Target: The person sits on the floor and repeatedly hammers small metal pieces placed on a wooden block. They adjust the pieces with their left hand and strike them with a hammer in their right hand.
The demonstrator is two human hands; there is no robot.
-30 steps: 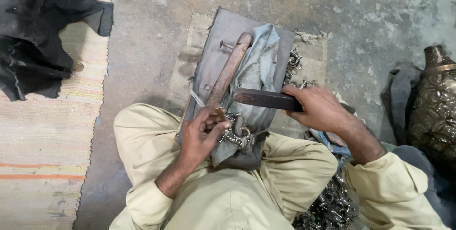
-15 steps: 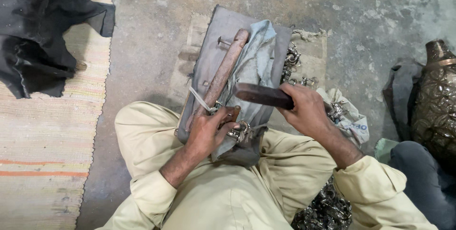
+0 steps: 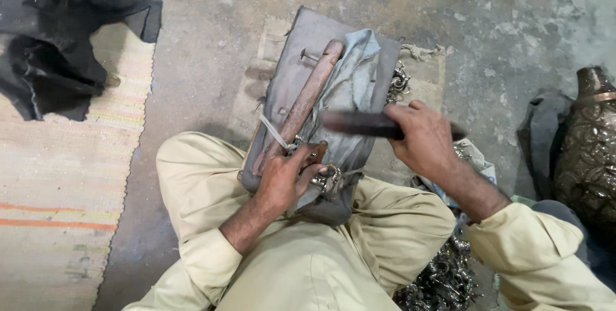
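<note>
I sit cross-legged on the floor with a grey cloth-covered block (image 3: 292, 60) between my knees. A brown wooden bar (image 3: 307, 99) lies lengthwise on it. My left hand (image 3: 289, 179) presses a small silvery metal piece (image 3: 326, 178) against the lower end of the bar. My right hand (image 3: 427, 138) grips a dark flat tool (image 3: 353, 123), blurred, held level above the cloth to the right of the bar.
A striped woven mat (image 3: 58, 176) with a black cloth (image 3: 58, 35) on it lies at the left. An embossed metal vessel (image 3: 590, 150) stands at the right edge. A heap of small shiny metal pieces (image 3: 443, 279) lies by my right knee. Bare concrete floor (image 3: 513, 22) lies beyond.
The right hand with the dark tool has shifted a little up and to the right, and the tool is now blurred. The left hand stays on the small metal piece.
</note>
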